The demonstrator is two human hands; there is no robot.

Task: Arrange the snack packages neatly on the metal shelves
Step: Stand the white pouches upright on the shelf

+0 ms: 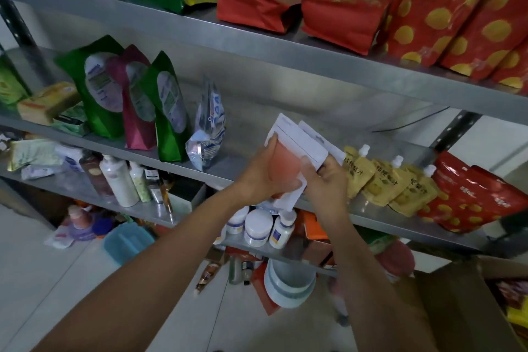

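Both hands hold white flat packages over the front edge of the middle metal shelf (243,128). My left hand (261,173) grips a white package with a pink-orange centre (291,157) along its left side. My right hand (325,180) pinches the right side of that package, and a second white package (328,141) sticks out behind it. To the right on the same shelf lie yellow spouted pouches (385,180) and red pouches with yellow dots (474,197).
On the middle shelf's left stand green and magenta bags (134,100) and a silver-blue bag (208,126). The top shelf carries red bags (345,20) and tall red dotted pouches (463,14). Lower shelves hold bottles (120,180) and white jars (257,226). A cardboard box (468,303) sits at bottom right.
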